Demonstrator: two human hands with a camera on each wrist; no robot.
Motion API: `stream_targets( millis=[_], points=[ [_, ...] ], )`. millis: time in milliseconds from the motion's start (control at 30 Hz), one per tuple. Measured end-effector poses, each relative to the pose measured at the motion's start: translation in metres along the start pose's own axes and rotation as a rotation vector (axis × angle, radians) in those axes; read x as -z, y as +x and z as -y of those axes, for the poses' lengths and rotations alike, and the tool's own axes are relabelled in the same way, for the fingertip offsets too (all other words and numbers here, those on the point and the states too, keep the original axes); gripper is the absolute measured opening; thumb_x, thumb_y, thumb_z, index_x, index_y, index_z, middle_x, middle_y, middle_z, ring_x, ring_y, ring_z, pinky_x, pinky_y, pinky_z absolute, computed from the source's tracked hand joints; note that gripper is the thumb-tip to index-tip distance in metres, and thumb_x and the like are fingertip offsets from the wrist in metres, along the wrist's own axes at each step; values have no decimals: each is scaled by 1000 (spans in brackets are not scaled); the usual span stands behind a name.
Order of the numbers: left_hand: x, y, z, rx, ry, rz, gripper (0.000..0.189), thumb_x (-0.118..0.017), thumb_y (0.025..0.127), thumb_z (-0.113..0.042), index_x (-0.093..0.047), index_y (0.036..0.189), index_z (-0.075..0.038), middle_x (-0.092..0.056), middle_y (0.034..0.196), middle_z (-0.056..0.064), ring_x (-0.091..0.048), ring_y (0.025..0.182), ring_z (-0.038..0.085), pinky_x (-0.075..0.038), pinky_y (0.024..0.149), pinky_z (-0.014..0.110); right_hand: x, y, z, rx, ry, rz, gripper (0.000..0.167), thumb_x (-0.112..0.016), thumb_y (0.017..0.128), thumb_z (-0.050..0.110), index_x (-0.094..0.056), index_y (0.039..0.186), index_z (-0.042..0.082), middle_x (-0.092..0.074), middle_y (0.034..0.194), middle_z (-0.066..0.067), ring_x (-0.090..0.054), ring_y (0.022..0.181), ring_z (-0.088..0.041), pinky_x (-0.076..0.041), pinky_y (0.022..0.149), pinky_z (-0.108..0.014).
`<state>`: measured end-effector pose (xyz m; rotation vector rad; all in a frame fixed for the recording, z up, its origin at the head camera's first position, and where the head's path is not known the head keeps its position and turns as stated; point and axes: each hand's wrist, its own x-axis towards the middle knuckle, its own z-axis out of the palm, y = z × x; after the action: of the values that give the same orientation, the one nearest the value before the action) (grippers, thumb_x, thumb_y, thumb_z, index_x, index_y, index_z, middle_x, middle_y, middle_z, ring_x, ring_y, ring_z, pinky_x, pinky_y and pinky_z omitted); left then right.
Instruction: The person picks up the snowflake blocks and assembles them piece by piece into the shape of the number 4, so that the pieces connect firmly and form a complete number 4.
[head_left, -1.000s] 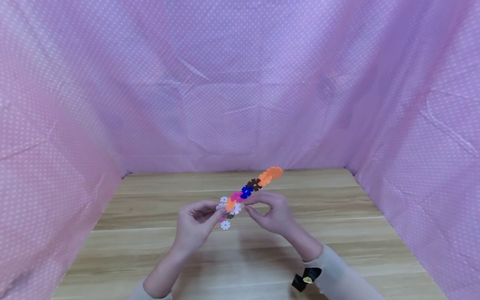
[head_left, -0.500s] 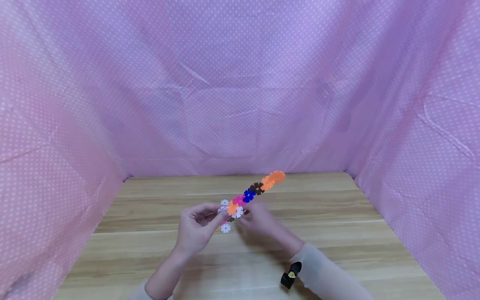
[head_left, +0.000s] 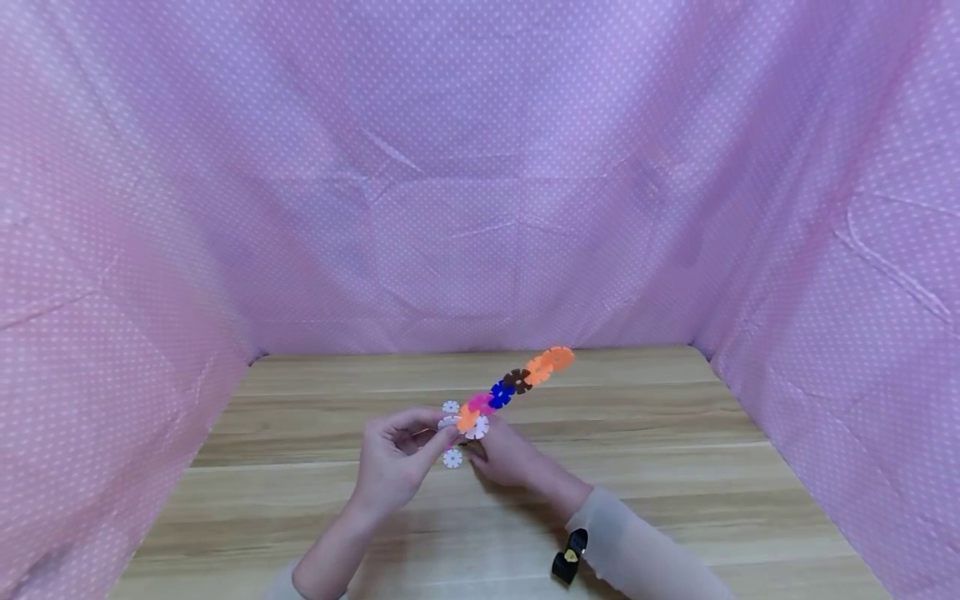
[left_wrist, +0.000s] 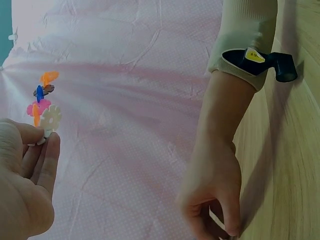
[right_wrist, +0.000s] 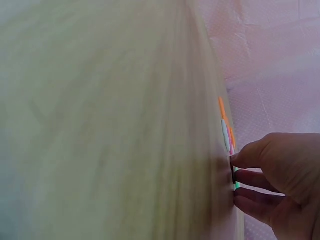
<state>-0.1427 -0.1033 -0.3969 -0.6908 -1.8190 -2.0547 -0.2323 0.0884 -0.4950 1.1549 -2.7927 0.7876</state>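
On the wood-grained bench, a white notched disc is laid; an orange piece and pink piece are grouped nearby.

Pink dotted cloth behind, beside wood-grain table.

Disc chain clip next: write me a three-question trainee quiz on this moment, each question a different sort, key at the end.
1. Multiple choice: which hand holds up the disc chain? A) left B) right C) both
2. True or false: in the chain, the blue disc sits between the pink disc and the brown disc.
3. Short answer: which wrist view shows the black device on the right sleeve?

Key: 1. A, the left hand. 2. True. 3. The left wrist view.
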Motion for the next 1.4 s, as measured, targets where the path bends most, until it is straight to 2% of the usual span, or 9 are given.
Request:
stream_targets(
  millis=[200, 367, 600, 800, 933, 1067, 1200, 1300, 1400],
  points=[
    [1, 1, 3, -10, -32, 24, 13, -73, 86, 20, -67, 98, 24, -80, 94, -11, -79, 85, 6, -69, 76, 29, -1, -1, -2, -82, -22, 17, 34, -73, 96, 2, -70, 128, 11, -74, 115, -5, -70, 105, -15, -63, 103, -31],
    [2, 2, 4, 9, -37, 30, 14, -73, 87, 19, -67, 99, 24, -80, 94, -10, -79, 84, 7, -69, 76, 30, 0, -1, -5, -159, -41, 21, 30, -73, 98, 7, -71, 128, 10, -75, 113, -5, -70, 100, -14, -64, 97, -31],
    [3, 5, 5, 15, -43, 41, 15, -73, 88, 19, -67, 100, 24, -80, 93, -11, -80, 84, 7, -69, 76, 30, 9, -5, -11, -280, 136, 69, 12, -75, 94, 1, -72, 102, 8, -67, 90, -1, -58, 78, -9, -57, 69, -22],
    [6, 8, 5, 31, -50, 43, 15, -72, 88, 19, -66, 100, 24, -80, 93, -10, -80, 82, 7, -69, 75, 29, 18, -13, -17, -294, 230, 48, 14, -73, 96, 2, -79, 106, 11, -76, 100, 1, -68, 91, -7, -63, 83, -24],
    [9, 12, 5, 22, -33, 36, 14, -73, 88, 19, -68, 99, 23, -81, 93, -10, -80, 81, 7, -69, 74, 29, 33, -16, -12, -281, 303, -62, 12, -71, 98, 3, -78, 106, 9, -77, 101, 0, -71, 93, -10, -64, 83, -25],
    [12, 15, 6, -1, -11, 35, 12, -73, 87, 18, -70, 98, 21, -81, 92, -10, -79, 80, 7, -69, 72, 31, 54, -17, -2, -208, 318, -227, 10, -71, 98, 0, -76, 104, 6, -78, 98, -5, -75, 88, -16, -65, 77, -22],
    [15, 16, 8, -8, -7, 39, 11, -74, 88, 18, -70, 98, 20, -81, 91, -9, -80, 78, 9, -69, 72, 33, 75, -23, 12, -165, 372, -354, 9, -73, 97, 0, -75, 105, 4, -80, 98, -10, -78, 88, -28, -67, 76, -23],
    [17, 17, 9, -4, -10, 40, 11, -74, 88, 17, -71, 98, 19, -81, 91, -8, -80, 78, 10, -70, 72, 34, 86, -28, 23, -119, 420, -448, 9, -75, 96, 0, -75, 104, 3, -81, 98, -12, -79, 88, -26, -68, 76, -26],
    [18, 19, 10, 2, -11, 40, 10, -74, 89, 16, -71, 98, 18, -81, 91, -7, -80, 78, 10, -70, 73, 34, 94, -32, 31, -34, 464, -533, 11, -77, 94, -3, -76, 103, 4, -81, 96, -12, -78, 84, -14, -69, 74, -28]
  ],
)
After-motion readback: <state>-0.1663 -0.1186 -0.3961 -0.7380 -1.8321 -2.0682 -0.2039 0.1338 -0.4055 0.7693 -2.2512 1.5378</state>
